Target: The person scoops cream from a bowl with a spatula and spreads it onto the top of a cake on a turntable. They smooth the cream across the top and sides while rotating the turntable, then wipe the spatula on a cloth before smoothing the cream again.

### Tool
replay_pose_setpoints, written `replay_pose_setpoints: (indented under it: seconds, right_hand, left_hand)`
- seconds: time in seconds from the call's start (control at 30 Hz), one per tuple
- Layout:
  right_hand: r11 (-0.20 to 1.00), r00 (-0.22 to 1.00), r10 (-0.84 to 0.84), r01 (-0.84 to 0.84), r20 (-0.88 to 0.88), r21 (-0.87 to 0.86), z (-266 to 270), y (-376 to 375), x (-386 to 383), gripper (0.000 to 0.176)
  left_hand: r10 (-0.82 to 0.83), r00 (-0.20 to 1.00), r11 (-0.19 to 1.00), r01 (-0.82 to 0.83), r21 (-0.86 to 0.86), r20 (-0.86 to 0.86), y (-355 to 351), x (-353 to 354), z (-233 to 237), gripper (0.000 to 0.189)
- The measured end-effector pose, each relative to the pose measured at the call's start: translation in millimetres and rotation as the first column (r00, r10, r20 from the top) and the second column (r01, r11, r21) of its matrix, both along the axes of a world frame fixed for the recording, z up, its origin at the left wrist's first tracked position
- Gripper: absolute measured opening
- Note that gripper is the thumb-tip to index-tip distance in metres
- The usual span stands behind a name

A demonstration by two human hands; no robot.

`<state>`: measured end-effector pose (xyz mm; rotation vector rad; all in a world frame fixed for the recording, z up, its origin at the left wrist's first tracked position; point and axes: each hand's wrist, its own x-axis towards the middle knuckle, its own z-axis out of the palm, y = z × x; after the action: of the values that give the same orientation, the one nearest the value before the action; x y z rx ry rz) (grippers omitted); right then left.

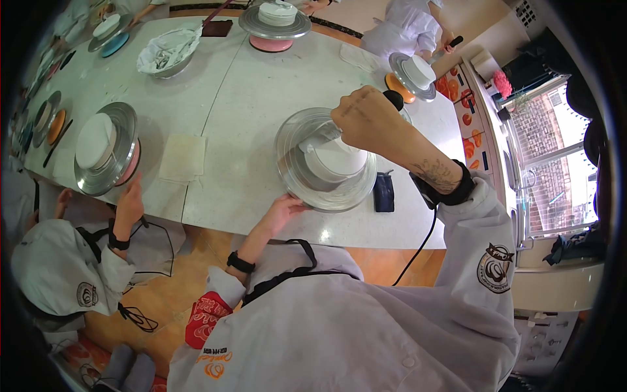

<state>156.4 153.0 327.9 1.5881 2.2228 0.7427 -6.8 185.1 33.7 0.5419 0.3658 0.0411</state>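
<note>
White cake [337,159], head view: round, sits on a metal turntable [358,196] at the near side of the pale worktable [251,85], right of the table seam.

Right hand [367,119]: above the cake, closed in a fist around the black handle of a spatula [320,136]. Blade lies along the cake's upper left side; contact with the surface cannot be confirmed.

Left hand [284,212]: low, fingers extended to the near left rim of the turntable and touching it. Cannot tell whether thumb and fingers pinch the rim or only rest against it.

Surroundings: dark folded cloth [385,193] just right of the turntable; pale cloth square [183,158] to the left, near the seam. Farther left, a co-worker's hand [130,201] is beside a second turntable [126,124] bearing another white cake [96,141]. Bowl [177,68] with white contents stands toward the far side.
</note>
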Motion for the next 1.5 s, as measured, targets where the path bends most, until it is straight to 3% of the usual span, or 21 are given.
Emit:
replay_pose_setpoints:
  seconds: [0.17,0.23,0.37,0.43,0.47,0.53,0.57,0.6,0.67,0.77,0.83,0.9,0.93,1.0,1.07,1.13,1.23,1.27,1.33,1.37,1.5]
  right_hand:
    - [1.000,0.994,0.010,-0.007,0.110,-0.023,13,-12,-6,0.010]
    - [1.000,1.000,-0.009,0.009,-0.007,0.023,13,-12,-9,0.010]
    - [1.000,0.993,-0.009,0.006,-0.117,-0.024,13,-9,-4,0.010]
    - [0.992,0.997,-0.056,0.051,-0.047,-0.113,11,-15,-5,0.009]
    - [0.992,0.997,-0.055,0.050,-0.048,-0.115,9,-18,-5,0.009]
    - [0.996,0.993,-0.025,0.015,-0.115,-0.088,7,-23,-6,0.007]
    - [0.996,0.993,-0.026,0.016,-0.115,-0.088,5,-23,-5,0.007]
    - [0.997,0.994,-0.021,0.013,-0.103,-0.075,3,-23,-5,0.007]
    - [0.998,0.996,-0.015,0.010,-0.092,-0.063,6,-25,-8,0.006]
    - [0.993,0.998,-0.061,0.058,-0.031,-0.099,12,-25,-11,0.006]
    - [0.993,0.986,-0.077,0.062,-0.150,-0.099,11,-23,-9,0.006]
    - [0.997,0.991,-0.042,0.033,-0.129,-0.070,12,-27,-7,0.006]
    - [0.999,0.994,-0.001,-0.004,-0.108,-0.041,13,-28,-7,0.007]
    - [0.999,0.992,-0.008,0.003,-0.129,-0.034,12,-29,-6,0.008]
    - [1.000,0.988,-0.011,0.007,-0.153,-0.026,12,-30,-6,0.008]
    - [1.000,0.990,0.002,-0.006,-0.142,-0.024,15,-36,-9,0.009]
    - [0.999,0.997,0.037,-0.039,-0.064,-0.027,18,-41,-9,0.009]
    - [0.999,0.997,0.036,-0.038,-0.066,-0.026,19,-41,-10,0.009]
    - [0.998,0.984,-0.029,0.018,-0.175,-0.062,21,-40,-10,0.010]
    - [0.998,0.984,-0.023,0.012,-0.175,-0.062,21,-40,-10,0.010]
    - [0.998,0.990,-0.031,0.023,-0.141,-0.060,26,-44,-14,0.010]
  left_hand:
    - [0.225,0.974,0.974,-0.225,-0.022,-0.025,7,-7,-7,0.022]
    - [0.070,0.994,0.991,-0.078,-0.109,-0.082,-6,-5,-7,0.020]
    - [-0.079,0.996,0.995,0.077,-0.055,-0.036,-8,-7,18,0.015]
    - [0.104,0.994,0.989,-0.101,0.104,-0.024,4,-4,-2,0.015]
    - [0.105,0.994,0.990,-0.101,0.102,-0.025,6,-5,-9,0.015]
    - [0.317,0.948,0.948,-0.317,0.017,0.020,10,-4,-16,0.015]
    - [0.330,0.942,0.941,-0.324,0.096,-0.056,3,-1,-15,0.014]
    - [0.330,0.942,0.941,-0.324,0.096,-0.056,-6,2,-14,0.014]
    - [0.031,0.999,0.993,-0.028,-0.115,0.026,-25,7,-8,0.014]
    - [0.101,0.994,0.993,-0.099,-0.063,0.030,-8,4,-9,0.018]
    - [0.158,0.987,0.987,-0.157,-0.047,0.020,1,2,-14,0.021]
    - [0.280,0.959,0.960,-0.281,-0.003,-0.046,-2,4,-17,0.024]
    - [0.279,0.959,0.960,-0.279,-0.003,-0.048,-10,7,-13,0.024]
    - [0.042,0.999,0.989,-0.038,-0.140,0.025,-29,12,1,0.022]
    - [0.044,0.999,0.995,-0.042,-0.095,0.023,-22,12,3,0.022]
    - [0.147,0.988,0.987,-0.145,0.066,-0.036,-9,8,-3,0.023]
    - [0.294,0.956,0.956,-0.293,0.032,-0.024,-7,7,-22,0.024]
    - [0.293,0.956,0.956,-0.292,0.033,-0.025,-14,8,-20,0.024]
    - [0.056,0.996,0.997,-0.060,-0.054,-0.071,-34,14,-6,0.024]
    - [-0.069,0.998,0.996,0.068,-0.061,-0.011,-33,13,17,0.026]
    - [0.066,0.998,0.997,-0.065,0.036,-0.009,-13,9,-10,0.025]
